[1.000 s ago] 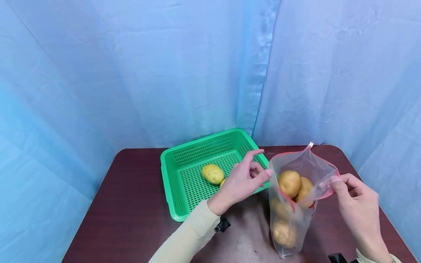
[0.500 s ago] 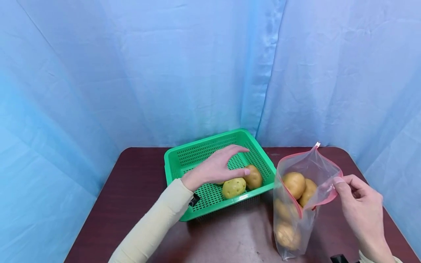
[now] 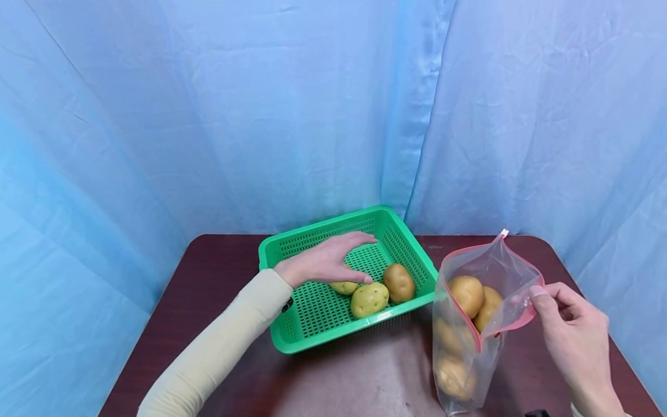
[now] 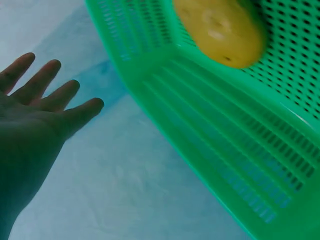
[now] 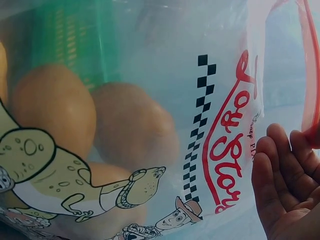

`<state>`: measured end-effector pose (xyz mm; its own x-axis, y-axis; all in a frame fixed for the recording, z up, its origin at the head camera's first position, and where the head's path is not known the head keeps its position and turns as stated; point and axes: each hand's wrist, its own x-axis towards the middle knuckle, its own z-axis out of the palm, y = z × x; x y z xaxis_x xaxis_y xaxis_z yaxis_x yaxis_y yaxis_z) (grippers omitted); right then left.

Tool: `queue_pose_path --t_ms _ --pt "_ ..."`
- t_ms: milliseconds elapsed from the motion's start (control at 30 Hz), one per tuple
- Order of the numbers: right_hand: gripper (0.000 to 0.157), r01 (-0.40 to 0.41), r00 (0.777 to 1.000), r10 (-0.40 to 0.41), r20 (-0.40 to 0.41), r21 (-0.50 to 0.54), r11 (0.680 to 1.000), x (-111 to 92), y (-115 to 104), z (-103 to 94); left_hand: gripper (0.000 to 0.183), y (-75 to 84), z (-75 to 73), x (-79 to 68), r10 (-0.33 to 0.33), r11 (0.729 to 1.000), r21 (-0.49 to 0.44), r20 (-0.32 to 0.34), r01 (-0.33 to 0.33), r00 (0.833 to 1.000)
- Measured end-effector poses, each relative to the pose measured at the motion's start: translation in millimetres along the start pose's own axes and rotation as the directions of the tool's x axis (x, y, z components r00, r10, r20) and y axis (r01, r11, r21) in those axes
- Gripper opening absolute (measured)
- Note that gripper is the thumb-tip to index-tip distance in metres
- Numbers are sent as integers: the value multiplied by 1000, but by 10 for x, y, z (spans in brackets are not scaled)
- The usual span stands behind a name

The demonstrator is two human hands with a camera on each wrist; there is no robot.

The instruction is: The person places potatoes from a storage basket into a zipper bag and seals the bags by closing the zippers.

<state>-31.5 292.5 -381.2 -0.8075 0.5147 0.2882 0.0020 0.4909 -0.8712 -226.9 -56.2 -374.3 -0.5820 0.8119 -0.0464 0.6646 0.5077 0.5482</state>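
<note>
My left hand (image 3: 330,258) hovers over the green plastic basket (image 3: 281,341), fingers extended, holding nothing. Below it lie a yellow potato (image 3: 344,288), partly covered by the hand, and another yellow potato (image 3: 370,300) near the thumb tip. A browner potato (image 3: 399,284) sits at the basket's right end. In the left wrist view the fingers are spread beside the basket wall (image 4: 210,145). My right hand (image 3: 575,333) pinches the red-edged mouth of a clear zip bag (image 3: 490,353). Several potatoes (image 3: 465,295) fill the bag, which stands upright with its mouth spread.
The dark red-brown table (image 3: 365,382) carries the basket on the left and the bag on the right. Blue curtains (image 3: 292,116) hang close behind the table. Printed cartoon figures and red lettering (image 5: 230,135) show on the bag.
My left hand has moved left from the bag's mouth to above the basket, uncovering the brown potato there. The right hand keeps its pinch on the bag's edge.
</note>
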Motion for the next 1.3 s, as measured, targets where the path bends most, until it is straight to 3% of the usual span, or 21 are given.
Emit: queue_pose_path --t_ms 167,500,767,1300 --pt "22 5 1000 -5 -7 0 1000 -9 4 -7 81 -163 13 -23 -2 1000 3 34 2 999" --pt "23 -7 1000 7 -5 -15 1000 -21 21 -4 75 -358 30 -14 17 995 99 113 -28 993" --pt "25 -17 1000 17 2 -48 999 -29 17 -18 75 -471 93 37 -46 993 117 181 25 982" --pt "23 24 1000 -24 -5 -22 999 -34 33 -7 73 -603 166 202 -106 983 177 284 57 953"
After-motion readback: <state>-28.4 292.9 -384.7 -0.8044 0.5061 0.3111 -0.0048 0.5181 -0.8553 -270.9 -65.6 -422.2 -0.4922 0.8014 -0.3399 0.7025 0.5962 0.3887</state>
